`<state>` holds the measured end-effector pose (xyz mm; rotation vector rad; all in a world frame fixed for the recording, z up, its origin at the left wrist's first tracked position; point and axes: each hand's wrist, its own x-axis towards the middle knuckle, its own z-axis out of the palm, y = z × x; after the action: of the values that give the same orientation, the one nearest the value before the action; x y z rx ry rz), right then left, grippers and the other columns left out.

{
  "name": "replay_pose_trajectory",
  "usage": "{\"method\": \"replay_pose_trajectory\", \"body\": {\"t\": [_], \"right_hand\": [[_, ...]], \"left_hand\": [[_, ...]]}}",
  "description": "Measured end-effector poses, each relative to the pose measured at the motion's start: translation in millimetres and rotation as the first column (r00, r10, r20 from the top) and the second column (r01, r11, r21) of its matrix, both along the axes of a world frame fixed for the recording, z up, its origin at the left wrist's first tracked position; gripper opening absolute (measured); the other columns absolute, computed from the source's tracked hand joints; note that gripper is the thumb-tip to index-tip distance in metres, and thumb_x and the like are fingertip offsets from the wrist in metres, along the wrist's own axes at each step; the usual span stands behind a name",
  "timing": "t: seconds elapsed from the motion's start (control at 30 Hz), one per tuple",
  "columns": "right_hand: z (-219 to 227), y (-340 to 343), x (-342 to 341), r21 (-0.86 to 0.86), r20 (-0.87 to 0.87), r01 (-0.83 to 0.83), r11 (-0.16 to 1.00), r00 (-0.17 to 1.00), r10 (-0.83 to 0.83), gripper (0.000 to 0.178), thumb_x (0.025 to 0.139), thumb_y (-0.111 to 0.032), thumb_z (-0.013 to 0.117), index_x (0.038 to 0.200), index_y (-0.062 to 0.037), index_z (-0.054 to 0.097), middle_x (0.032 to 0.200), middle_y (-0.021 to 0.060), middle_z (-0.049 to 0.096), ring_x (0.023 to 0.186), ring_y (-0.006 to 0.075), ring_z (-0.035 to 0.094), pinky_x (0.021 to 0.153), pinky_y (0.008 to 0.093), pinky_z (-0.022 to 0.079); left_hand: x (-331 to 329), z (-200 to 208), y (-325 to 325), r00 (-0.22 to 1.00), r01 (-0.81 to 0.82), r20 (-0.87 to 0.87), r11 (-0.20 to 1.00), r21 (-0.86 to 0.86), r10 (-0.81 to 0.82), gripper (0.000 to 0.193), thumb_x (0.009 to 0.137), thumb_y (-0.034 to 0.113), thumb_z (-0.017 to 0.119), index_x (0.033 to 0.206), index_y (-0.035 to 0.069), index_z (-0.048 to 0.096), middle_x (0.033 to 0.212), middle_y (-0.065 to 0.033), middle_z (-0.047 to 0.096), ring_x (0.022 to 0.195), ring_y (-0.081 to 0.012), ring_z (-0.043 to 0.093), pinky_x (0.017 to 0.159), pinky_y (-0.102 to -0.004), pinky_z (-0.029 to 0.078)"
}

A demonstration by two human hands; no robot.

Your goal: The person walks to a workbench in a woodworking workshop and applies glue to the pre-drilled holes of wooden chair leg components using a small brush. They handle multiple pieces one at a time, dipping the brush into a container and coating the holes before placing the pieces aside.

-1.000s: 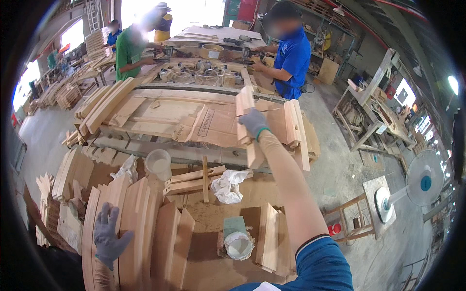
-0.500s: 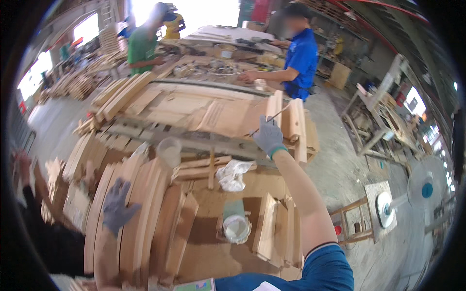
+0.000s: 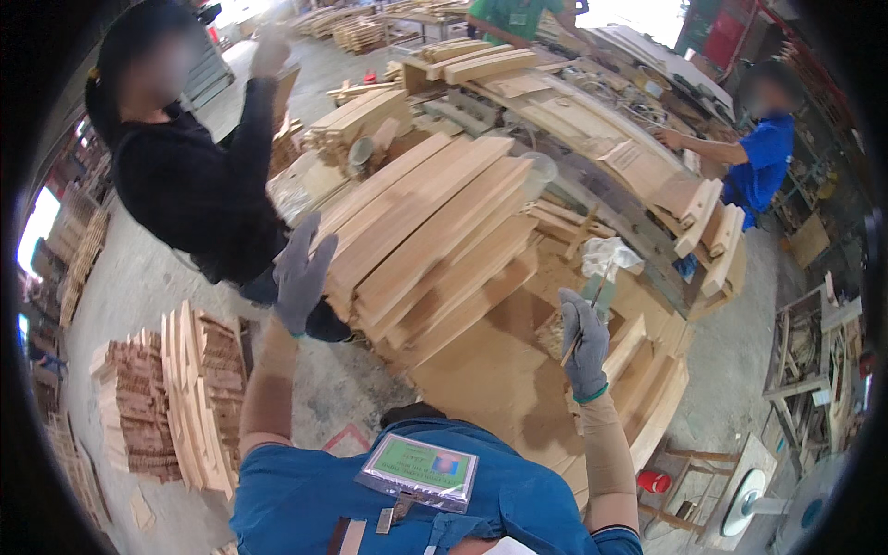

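Observation:
My left hand (image 3: 302,277), in a grey glove, is raised with its fingers apart at the near left end of a stack of pale wooden boards (image 3: 421,217). Nothing is in it, and whether it touches the boards I cannot tell. In my right hand (image 3: 586,350), also gloved in grey, a thin stick (image 3: 602,290) slants up past the fingers. This hand is over the brown tabletop (image 3: 481,379), beside several shaped wooden pieces (image 3: 655,393). A crumpled white plastic bag (image 3: 611,256) lies just beyond it. The white pot seen earlier is mostly hidden behind this hand.
A person in black (image 3: 185,185) stands close on the left. Another in blue (image 3: 770,153) works across the bench (image 3: 564,111), with someone in green (image 3: 509,18) farther back. Wood stacks (image 3: 199,398) stand on the floor at left; a stool (image 3: 689,481) and fan are at right.
The view has swung left and down. My right hand has drawn back from the far bench with the stick still in it. My left hand is now at the boards' near end.

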<state>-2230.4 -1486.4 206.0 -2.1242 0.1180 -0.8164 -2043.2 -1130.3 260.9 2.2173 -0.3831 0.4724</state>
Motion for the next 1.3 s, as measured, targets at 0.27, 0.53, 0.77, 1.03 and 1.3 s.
{"method": "replay_pose_trajectory", "body": {"t": [0.27, 0.53, 0.77, 1.03, 1.3], "right_hand": [[-49, 105, 37, 0.611, -0.060, -0.165, 0.774, 0.966, 0.253, 0.041, 0.099, -0.020, 0.042, 0.134, -0.0014, 0.038, 0.119, 0.0167, 0.055, 0.098, 0.0248, 0.060, 0.074, 0.0336, 0.055], [-51, 193, 83, 0.865, -0.175, -0.014, 0.502, 0.928, 0.328, 0.054, 0.089, -0.022, 0.060, 0.134, -0.0032, 0.036, 0.115, 0.0119, 0.051, 0.092, 0.0212, 0.059, 0.072, 0.0323, 0.056], [-38, 165, 64, 0.912, -0.134, 0.046, 0.407, 0.972, 0.190, 0.052, 0.082, -0.024, 0.069, 0.123, -0.0008, 0.046, 0.109, 0.0087, 0.058, 0.096, 0.0147, 0.057, 0.079, 0.0256, 0.047], [-1, 104, -77, 0.791, -0.116, -0.154, 0.592, 0.913, 0.392, 0.047, 0.087, -0.019, 0.060, 0.126, 0.0008, 0.045, 0.112, 0.0120, 0.058, 0.102, 0.0219, 0.059, 0.081, 0.0341, 0.052], [-31, 46, -159, 0.636, -0.423, 0.148, 0.758, 0.888, 0.181, 0.072, 0.082, -0.016, 0.069, 0.139, 0.0021, 0.030, 0.132, 0.0175, 0.047, 0.121, 0.0259, 0.047, 0.099, 0.0344, 0.039]], "left_hand": [[-103, -80, 16, 0.915, -0.051, -0.338, 0.767, -0.640, -0.221, 0.020, 0.089, 0.013, 0.053, 0.103, 0.000, 0.058, 0.092, -0.0022, 0.057, 0.084, -0.0096, 0.051, 0.077, -0.0240, 0.043], [-93, -87, 1, 0.816, -0.116, -0.482, 0.727, -0.677, -0.319, 0.038, 0.090, 0.026, 0.052, 0.118, 0.001, 0.050, 0.102, -0.0035, 0.056, 0.089, -0.0107, 0.051, 0.079, -0.0243, 0.042], [-95, -94, -29, 0.555, -0.064, -0.488, 0.551, -0.832, -0.674, 0.032, 0.094, 0.029, 0.046, 0.110, 0.003, 0.058, 0.099, -0.0059, 0.061, 0.084, -0.0126, 0.056, 0.077, -0.0262, 0.046], [-57, -110, -162, -0.117, -0.407, 0.068, -0.014, -0.913, -0.991, 0.063, 0.088, 0.051, 0.052, 0.124, 0.000, 0.046, 0.112, -0.0154, 0.059, 0.097, -0.0262, 0.060, 0.086, -0.0372, 0.049], [-94, -122, -211, -0.015, -0.127, -0.197, 0.198, -0.972, -0.980, 0.039, 0.082, 0.023, 0.062, 0.114, 0.003, 0.053, 0.099, -0.0072, 0.061, 0.088, -0.0206, 0.062, 0.076, -0.0351, 0.053]]}}
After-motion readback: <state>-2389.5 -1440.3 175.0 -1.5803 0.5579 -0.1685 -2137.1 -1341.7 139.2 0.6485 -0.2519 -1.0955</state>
